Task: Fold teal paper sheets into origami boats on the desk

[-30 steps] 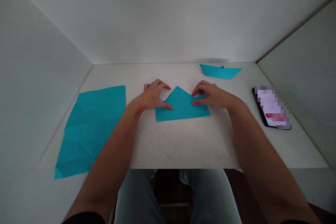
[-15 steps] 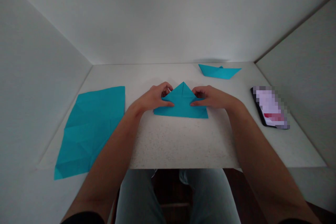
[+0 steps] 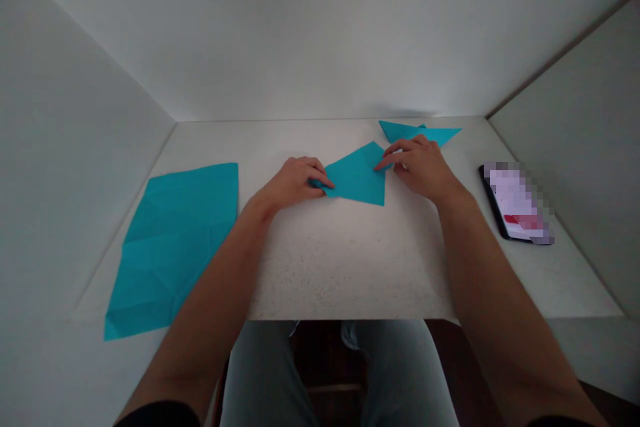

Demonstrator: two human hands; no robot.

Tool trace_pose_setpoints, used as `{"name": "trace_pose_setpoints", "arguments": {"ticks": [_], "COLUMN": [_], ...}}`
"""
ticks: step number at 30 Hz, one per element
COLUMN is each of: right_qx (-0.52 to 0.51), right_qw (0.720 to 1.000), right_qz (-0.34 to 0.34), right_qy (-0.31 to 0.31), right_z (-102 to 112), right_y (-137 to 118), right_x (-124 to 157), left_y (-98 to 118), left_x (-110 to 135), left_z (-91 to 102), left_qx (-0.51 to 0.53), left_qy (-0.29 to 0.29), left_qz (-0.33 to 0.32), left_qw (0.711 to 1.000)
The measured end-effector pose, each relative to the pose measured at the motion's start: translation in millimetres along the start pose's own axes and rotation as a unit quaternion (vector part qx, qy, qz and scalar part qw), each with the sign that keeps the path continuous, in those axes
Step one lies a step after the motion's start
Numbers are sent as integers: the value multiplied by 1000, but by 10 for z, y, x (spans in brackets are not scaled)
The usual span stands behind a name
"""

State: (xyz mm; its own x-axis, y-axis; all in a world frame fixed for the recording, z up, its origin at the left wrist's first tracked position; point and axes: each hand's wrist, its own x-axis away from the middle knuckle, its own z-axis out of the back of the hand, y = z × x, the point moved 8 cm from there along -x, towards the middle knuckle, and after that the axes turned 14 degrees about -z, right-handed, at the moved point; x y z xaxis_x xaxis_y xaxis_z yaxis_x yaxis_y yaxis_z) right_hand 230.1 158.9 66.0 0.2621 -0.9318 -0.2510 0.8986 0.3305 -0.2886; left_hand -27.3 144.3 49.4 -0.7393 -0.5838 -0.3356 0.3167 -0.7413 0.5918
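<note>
A folded sheet of blue paper [image 3: 357, 177] is between my two hands, turned at a slant with a plain face showing. My left hand [image 3: 297, 181] is closed on its left corner, with fingertips lying over the paper. On the far right edge, my right hand [image 3: 417, 163] pinches the paper between thumb and fingers; the thumb is partly hidden. Just behind the right hand stands a folded blue paper boat [image 3: 413, 130], its lower part covered by that hand.
An unfolded blue sheet with crease lines [image 3: 175, 233] lies at the left, overhanging the front edge of the white table [image 3: 345, 267]. A phone [image 3: 517, 203] with a lit, blurred screen rests at the right. White walls [image 3: 320, 33] enclose the back and sides.
The folded paper has been turned and shifted right, and its centre-creased peak no longer faces me. My right hand has moved away from me and to the right, near the boat.
</note>
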Motion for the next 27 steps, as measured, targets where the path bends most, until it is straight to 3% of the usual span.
{"name": "trace_pose_setpoints", "arguments": {"ticks": [5,9,12,17,22,27], "right_qx": [-60,-157,-195,-186,-178,-177], "right_qw": [997,975,960,960,960,956], "right_qz": [14,59,50,41,83,112], "right_qy": [-39,-146,-196,-204,-197,-207], "right_z": [-78,-251,-319,-349,-451,-483], "right_y": [-204,-463,-478,-546,-817,-877], "right_x": [-13,30,54,70,101,140], "left_y": [61,65,0,-25,-12,-22], "left_x": [-18,8,55,62,34,46], "left_z": [-131,-81,-30,-34,-59,-35], "left_qx": [16,-22,-37,-39,-62,-79], "left_qy": [-44,-52,-63,-71,-47,-30], "left_qz": [18,47,77,84,99,120], "left_qw": [999,997,994,993,992,989]}}
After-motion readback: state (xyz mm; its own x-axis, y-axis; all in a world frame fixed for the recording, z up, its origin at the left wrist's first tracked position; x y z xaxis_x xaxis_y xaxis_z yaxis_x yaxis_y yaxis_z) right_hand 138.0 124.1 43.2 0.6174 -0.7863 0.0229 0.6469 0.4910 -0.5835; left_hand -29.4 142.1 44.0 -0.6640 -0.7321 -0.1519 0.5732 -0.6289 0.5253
